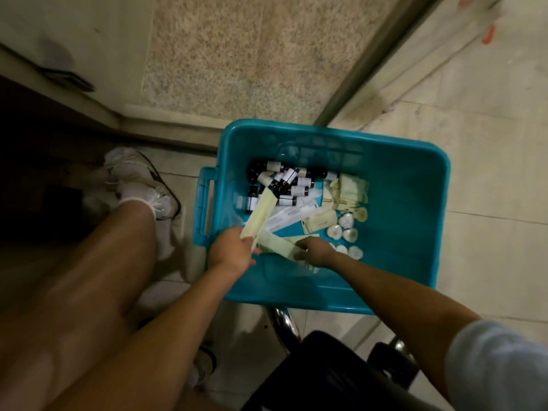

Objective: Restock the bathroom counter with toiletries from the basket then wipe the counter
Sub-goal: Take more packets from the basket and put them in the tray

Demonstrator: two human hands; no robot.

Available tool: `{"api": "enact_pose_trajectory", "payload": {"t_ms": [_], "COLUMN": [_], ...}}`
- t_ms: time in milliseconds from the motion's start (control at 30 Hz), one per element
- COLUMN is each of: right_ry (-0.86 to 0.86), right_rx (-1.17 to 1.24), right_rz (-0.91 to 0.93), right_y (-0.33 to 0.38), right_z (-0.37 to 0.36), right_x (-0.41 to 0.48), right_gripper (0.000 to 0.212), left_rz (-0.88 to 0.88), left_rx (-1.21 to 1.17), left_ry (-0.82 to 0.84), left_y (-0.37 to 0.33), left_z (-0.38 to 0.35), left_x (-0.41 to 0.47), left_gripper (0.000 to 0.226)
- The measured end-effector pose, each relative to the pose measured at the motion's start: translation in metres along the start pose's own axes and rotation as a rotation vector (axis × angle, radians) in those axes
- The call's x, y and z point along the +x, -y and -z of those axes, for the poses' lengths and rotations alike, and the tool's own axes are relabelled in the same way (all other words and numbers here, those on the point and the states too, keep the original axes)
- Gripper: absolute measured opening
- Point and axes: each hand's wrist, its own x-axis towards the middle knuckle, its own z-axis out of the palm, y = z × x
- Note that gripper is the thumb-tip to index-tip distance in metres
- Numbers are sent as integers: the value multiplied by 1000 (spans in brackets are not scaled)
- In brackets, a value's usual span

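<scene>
A teal plastic basket (394, 203) sits on the floor with toiletries inside. Several small dark bottles (284, 182) with white labels lie in a heap at its back left. Pale yellow sachets (347, 189) and round wrapped soaps (345, 226) lie to the right of the bottles. My left hand (229, 253) grips long pale yellow packets (261, 213) that stick up over the basket's near left. My right hand (314, 252) pinches another pale yellow packet (280, 246) low in the basket, close beside the left hand.
The basket stands on pale floor tiles (486, 161) next to a speckled stone threshold (237, 54) and a metal door rail (370, 60). My bare leg and a white shoe (142, 179) are at the left. A dark stool with chrome legs (320, 369) is below the basket.
</scene>
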Motion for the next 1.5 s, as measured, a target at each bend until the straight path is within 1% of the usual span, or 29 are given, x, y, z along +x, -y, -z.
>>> {"api": "enact_pose_trajectory", "payload": {"t_ms": [100,133,167,300,433,500,600,667,767,833,933,1033,1100,1233,1333,1500], "right_ry": [-111,-133,-147,-189,-243,-278,-307,-325,-392,-451,-530,-560,-585,-596,-584,-670], "right_rx": [570,718,812,963,1035,1030,1001,981,953,934,846,770,718,615,515,220], "right_rz": [-36,-30,-14,154,348,454,582,659,762,819,896,1009,1093,1237,1300,1376], "right_y": [-3,-1,2,22,52,69,89,101,117,129,150,177,198,243,281,354], "right_z": [12,16,21,39,65,79,99,113,133,143,154,161,163,165,167,166], "right_x": [-29,-42,-54,-99,-150,-182,-225,-257,-306,-337,-383,-430,-460,-506,-527,-544], "right_gripper": [30,30,30,28,22,22,21,20,24,26,29,21,14,14,16,16], "left_rz": [-36,-43,-43,-89,-206,-281,-421,-519,-677,-772,-874,-969,-997,-1007,-953,-795], "left_rx": [-152,-192,-231,-369,-527,-627,-746,-779,-719,-652,-612,-625,-592,-544,-505,-635], "left_ry": [-52,-65,-66,-56,-157,-213,-265,-294,-371,-428,-498,-555,-623,-774,-914,-1051], "left_y": [-8,-11,-15,-38,-63,-77,-98,-110,-127,-136,-146,-149,-148,-135,-115,-72], "left_z": [1,1,1,2,13,22,37,48,67,81,104,133,156,207,247,312], "left_x": [-20,-29,-37,-77,-117,-144,-184,-215,-259,-289,-334,-379,-405,-441,-459,-479], "left_gripper": [24,23,22,15,6,4,10,9,15,12,15,12,12,20,16,15]}}
